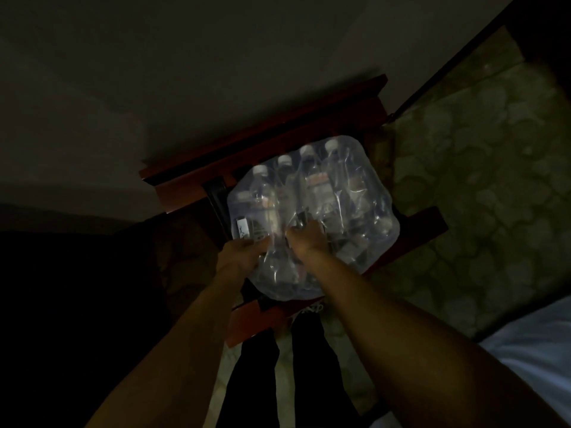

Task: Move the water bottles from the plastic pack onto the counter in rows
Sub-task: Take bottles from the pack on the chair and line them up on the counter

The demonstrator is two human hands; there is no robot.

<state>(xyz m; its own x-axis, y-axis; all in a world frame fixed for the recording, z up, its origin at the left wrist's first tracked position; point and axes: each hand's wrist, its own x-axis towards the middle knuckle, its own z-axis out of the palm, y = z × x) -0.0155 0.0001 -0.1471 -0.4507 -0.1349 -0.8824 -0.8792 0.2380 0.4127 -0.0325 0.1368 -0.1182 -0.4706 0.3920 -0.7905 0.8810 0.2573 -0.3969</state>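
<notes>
Left hand [244,250]: fingers curling, pinching the plastic wrap.
Right hand [304,237]: fingers curling, gripping the wrap too.
Pack of water bottles [312,211]: sitting on a dark red wooden surface [262,143], still wrapped.

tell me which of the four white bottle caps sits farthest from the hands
The rightmost white cap, at the pack's far corner. The other three step down leftward toward the left hand and right hand.

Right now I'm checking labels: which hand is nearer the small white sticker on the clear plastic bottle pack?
Left. The left hand lies just below the white sticker; the right hand grips the wrap further right.
</notes>
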